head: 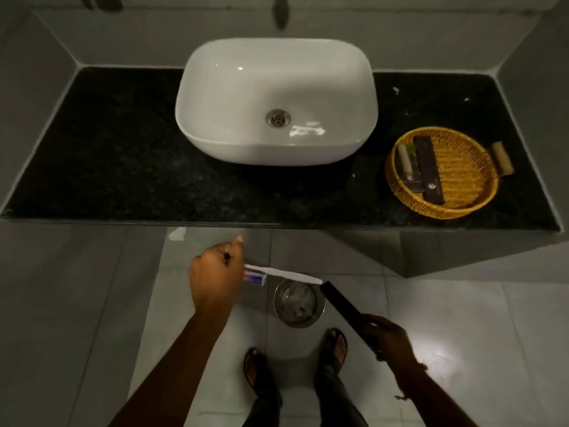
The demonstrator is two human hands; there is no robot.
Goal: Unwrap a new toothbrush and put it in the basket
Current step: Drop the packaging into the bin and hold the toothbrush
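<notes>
My left hand [215,274] is closed around a white toothbrush [289,275], which points right, and a small toothpaste tube [255,278] under it. My right hand [389,337] grips a long dark box [343,306], the wrapper, whose open end nearly touches the toothbrush tip. Both hands hover below the counter edge, above a metal bin. The round yellow wicker basket [462,201] sits on the black counter at the right, with dark boxes [429,167] lying in it.
A white basin [277,72] stands mid-counter on the black stone top [107,149]. A steel waste bin [298,302] with crumpled waste sits on the tiled floor between my hands. A small pale roll [502,157] lies right of the basket. My sandalled feet are below.
</notes>
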